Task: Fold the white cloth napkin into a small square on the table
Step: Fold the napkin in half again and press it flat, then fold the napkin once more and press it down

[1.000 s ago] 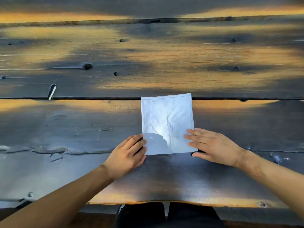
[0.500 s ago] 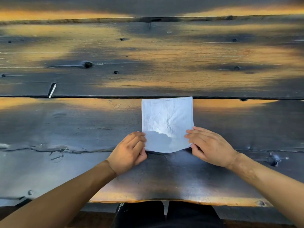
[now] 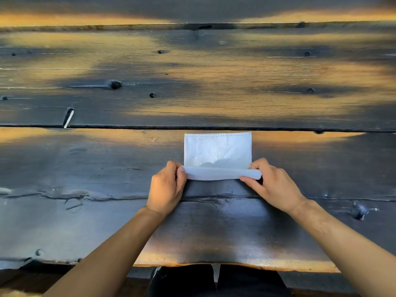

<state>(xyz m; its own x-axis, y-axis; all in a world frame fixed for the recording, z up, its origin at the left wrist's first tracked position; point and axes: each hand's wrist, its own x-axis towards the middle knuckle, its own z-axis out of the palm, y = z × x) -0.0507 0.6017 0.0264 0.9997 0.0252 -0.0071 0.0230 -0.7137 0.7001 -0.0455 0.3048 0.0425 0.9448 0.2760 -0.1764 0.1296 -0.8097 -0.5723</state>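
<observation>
On table [image 3: 85, 168], napkin [image 3: 217, 151] near-edge rolled

White napkin [image 3: 217, 151] on a dark, weathered wooden tabletop [image 3: 107, 168]

The napkin is showing plain white with faint creases and a stitched hem; the tabletop is showing charred black-grey planks streaked with orange-amber grain and dotted with dark knots and nail heads.

Dim table with warm orange patches

The dark wooden table [image 3: 214, 93] shines a little. The picture is sharp, and the plank lines bend near the edges.
</observation>
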